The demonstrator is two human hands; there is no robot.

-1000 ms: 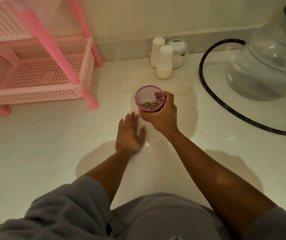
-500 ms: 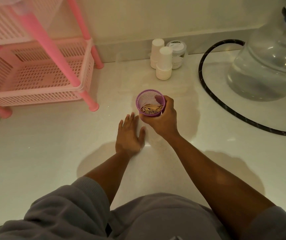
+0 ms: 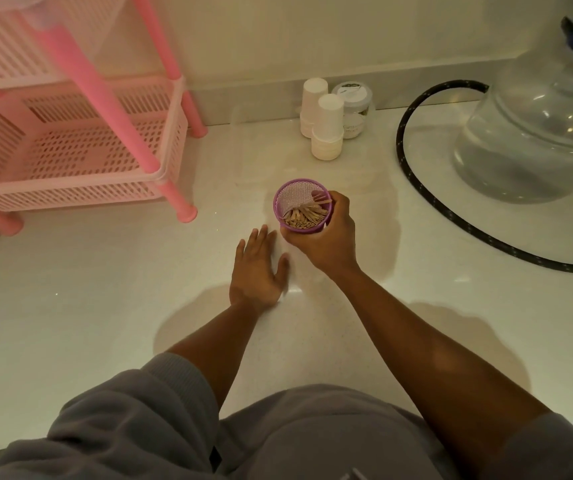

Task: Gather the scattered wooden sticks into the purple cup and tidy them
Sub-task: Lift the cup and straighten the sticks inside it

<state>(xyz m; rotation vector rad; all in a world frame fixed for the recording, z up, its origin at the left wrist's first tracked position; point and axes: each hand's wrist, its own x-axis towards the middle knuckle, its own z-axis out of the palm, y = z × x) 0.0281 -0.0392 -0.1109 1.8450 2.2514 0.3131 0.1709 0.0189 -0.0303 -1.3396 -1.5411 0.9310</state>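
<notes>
At frame centre I note my right hand curled round the purple cup, hiding its lower wall; wooden sticks lie inside. My left hand rests flat, fingers straight, on the white surface. The pink rack, upper left, is cut off.

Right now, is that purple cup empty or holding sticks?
Holding sticks: a bundle of wooden sticks lies inside the purple mesh cup, gripped by the right hand.

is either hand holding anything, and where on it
The right hand grips the purple cup by its side wall near the rim, thumb hooked inside. The left hand lies flat on the floor, holding nothing.
</notes>
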